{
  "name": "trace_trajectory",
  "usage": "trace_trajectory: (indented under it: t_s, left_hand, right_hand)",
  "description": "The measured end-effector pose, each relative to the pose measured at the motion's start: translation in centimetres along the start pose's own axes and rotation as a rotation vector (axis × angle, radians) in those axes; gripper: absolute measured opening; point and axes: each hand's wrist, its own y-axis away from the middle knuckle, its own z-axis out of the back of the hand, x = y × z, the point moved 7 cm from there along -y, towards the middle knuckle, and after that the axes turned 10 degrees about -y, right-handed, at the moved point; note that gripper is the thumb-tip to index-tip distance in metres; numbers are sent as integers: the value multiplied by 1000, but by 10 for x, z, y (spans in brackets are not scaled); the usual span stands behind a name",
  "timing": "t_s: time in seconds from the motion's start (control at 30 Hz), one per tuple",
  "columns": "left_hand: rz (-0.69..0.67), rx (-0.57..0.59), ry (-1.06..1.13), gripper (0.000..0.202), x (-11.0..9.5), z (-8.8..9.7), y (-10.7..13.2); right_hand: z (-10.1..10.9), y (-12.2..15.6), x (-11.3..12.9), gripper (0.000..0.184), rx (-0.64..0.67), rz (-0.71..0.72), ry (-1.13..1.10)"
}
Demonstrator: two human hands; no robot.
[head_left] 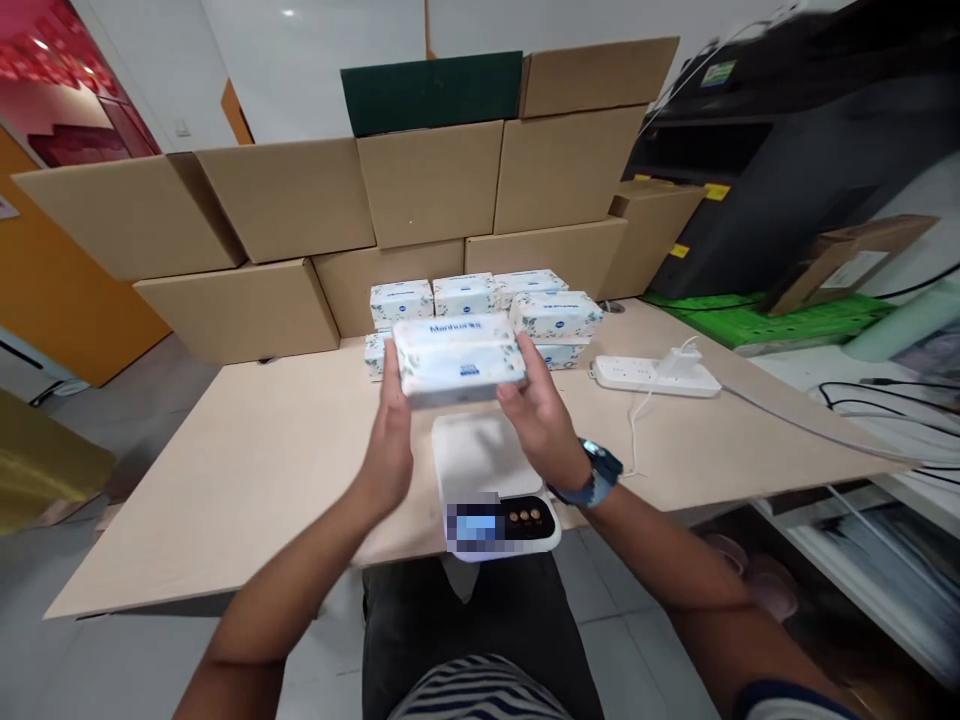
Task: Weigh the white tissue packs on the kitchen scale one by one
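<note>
A white tissue pack point(457, 358) with blue print is held in the air between both hands, above a white kitchen scale point(487, 475) at the table's near edge. My left hand point(391, 430) grips the pack's left end. My right hand point(538, 415), with a blue watch on its wrist, grips the right end. Behind the held pack, several similar tissue packs point(517, 300) are stacked on the table.
Cardboard boxes point(420, 190) form a wall along the back of the light wooden table point(247, 470). A white power strip point(652, 375) with a plugged charger lies to the right. A black printer point(787, 150) and green tray point(787, 325) stand at far right, with cables nearby.
</note>
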Motion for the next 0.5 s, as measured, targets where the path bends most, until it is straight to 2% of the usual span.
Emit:
trace_trajectory:
  t_s: [0.1, 0.17, 0.23, 0.33, 0.4, 0.5]
  left_hand:
    - [-93, -32, -32, 80, -2, 37, -55]
    - [-74, -82, 19, 81, 15, 58, -89]
    - [4, -145, 112, 81, 46, 72, -115]
    - [193, -187, 172, 80, 103, 79, -132]
    - [276, -212, 112, 79, 133, 82, -132]
    - [273, -263, 5, 76, 155, 90, -132]
  right_hand:
    - [-28, -55, 7, 108, 58, 140, 36]
    - [-50, -94, -8, 113, 87, 119, 46]
    - [-74, -126, -34, 118, 136, 34, 63]
    - [-101, -153, -79, 120, 187, -134, 140]
    - [-111, -159, -101, 115, 197, -172, 182]
    - [-118, -162, -120, 108, 217, -152, 198]
